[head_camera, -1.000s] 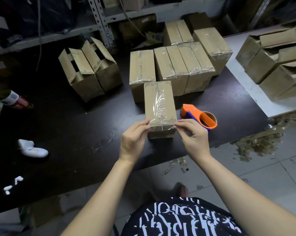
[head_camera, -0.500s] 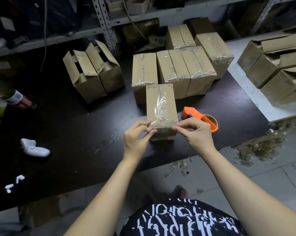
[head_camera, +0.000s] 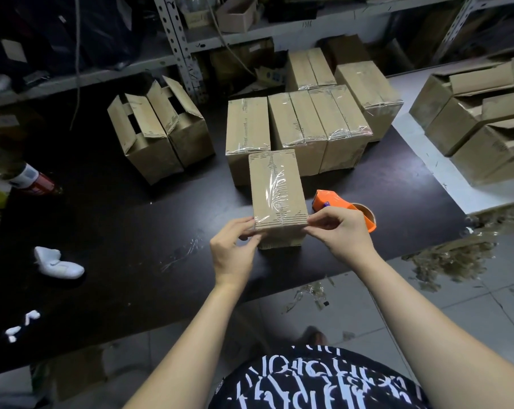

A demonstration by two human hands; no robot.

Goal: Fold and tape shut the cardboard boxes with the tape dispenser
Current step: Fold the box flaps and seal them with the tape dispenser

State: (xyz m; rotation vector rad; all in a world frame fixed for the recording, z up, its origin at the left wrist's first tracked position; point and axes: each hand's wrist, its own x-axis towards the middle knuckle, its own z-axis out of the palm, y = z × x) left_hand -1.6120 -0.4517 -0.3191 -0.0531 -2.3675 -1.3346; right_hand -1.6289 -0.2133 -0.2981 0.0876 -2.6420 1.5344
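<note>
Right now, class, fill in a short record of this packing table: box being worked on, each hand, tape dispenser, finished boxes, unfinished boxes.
Box worked on: front box, standing on the dark table, clear tape along its top.
Left: left hand pinches the box's near left top corner.
Right: right hand pinches its near right top corner.
Tool: orange tape dispenser, lying on the table right of the box.
Finished: sealed boxes in a row behind it.
Unfinished: open boxes at far left, untaped.

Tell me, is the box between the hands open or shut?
Shut. The cardboard box has flat top flaps with shiny tape over the seam.
</note>
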